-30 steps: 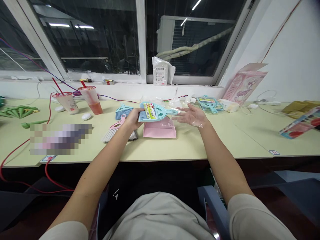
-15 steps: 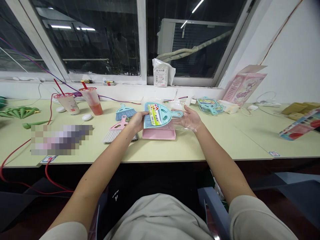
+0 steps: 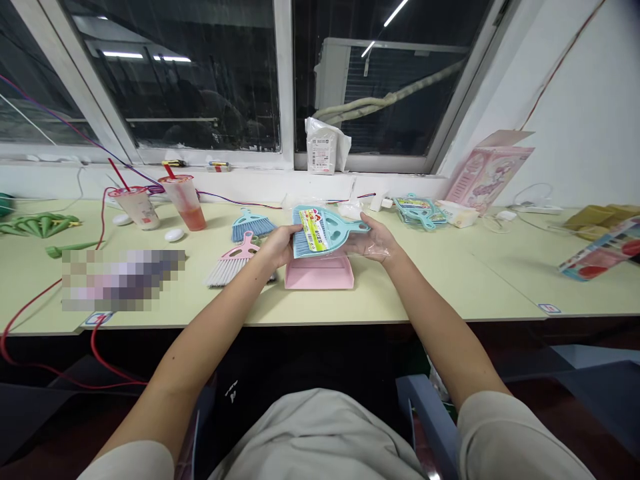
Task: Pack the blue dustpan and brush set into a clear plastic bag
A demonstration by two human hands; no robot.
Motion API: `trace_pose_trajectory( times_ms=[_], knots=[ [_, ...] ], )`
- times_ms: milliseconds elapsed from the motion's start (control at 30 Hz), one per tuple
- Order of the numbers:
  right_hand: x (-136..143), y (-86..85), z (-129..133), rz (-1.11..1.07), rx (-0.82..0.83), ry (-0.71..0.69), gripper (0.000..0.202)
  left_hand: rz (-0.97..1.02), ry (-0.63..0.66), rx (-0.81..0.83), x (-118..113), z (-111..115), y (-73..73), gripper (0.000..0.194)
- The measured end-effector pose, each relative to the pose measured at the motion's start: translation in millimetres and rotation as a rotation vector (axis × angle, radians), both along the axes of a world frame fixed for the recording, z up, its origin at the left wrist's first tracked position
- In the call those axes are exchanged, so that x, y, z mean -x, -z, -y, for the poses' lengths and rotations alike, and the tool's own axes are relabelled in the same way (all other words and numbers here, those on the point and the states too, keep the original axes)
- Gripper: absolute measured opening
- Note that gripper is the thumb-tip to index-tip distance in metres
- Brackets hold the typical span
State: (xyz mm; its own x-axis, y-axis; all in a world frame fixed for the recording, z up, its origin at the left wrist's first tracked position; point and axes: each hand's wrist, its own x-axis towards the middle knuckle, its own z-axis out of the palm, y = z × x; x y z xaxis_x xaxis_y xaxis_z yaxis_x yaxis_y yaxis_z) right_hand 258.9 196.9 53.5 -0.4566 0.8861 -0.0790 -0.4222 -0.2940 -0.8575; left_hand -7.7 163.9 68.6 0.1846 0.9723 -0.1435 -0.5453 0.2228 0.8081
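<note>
Between my two hands is a light-blue dustpan-and-brush set [image 3: 339, 228] with a yellow-and-red label, partly in clear plastic wrap. My left hand [image 3: 281, 245] grips its bristle edge, thumb on top. At the handle end, my right hand [image 3: 379, 241] closes on the handle tip and the loose wrap; its lower fingers are partly hidden. Directly below the set, a pink dustpan [image 3: 319, 275] lies on the table. Left of it lie a pink hand brush [image 3: 235, 259] with white bristles, partly covered by my left forearm, and a blue hand brush [image 3: 251, 225].
More packaged blue sets [image 3: 420, 211] lie at the back right near a pink box [image 3: 493, 175]. Two drink cups [image 3: 186, 203] with red straws stand at the back left, beside a white oval object [image 3: 175, 235]. Red cables [image 3: 30, 303] cross the left table edge.
The light-blue set has shifted slightly right, and its handle end has turned a little. More of the pink dustpan shows beneath it. My right hand's fingers have drawn in around the handle end.
</note>
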Motion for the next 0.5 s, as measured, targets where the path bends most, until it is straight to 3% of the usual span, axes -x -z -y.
trace_pose_trajectory(
  times_ms=[200, 500],
  knots=[
    [1.1, -1.8, 3.2, 0.007, 0.036, -0.075, 0.050, -0.001, -0.066, 0.010, -6.2, -3.2, 13.0, 0.042],
    [-7.4, -5.6, -2.4, 0.043, 0.063, -0.009, 0.061, 0.037, -0.118, -0.004, -12.9, -4.9, 19.1, 0.042]
  ],
)
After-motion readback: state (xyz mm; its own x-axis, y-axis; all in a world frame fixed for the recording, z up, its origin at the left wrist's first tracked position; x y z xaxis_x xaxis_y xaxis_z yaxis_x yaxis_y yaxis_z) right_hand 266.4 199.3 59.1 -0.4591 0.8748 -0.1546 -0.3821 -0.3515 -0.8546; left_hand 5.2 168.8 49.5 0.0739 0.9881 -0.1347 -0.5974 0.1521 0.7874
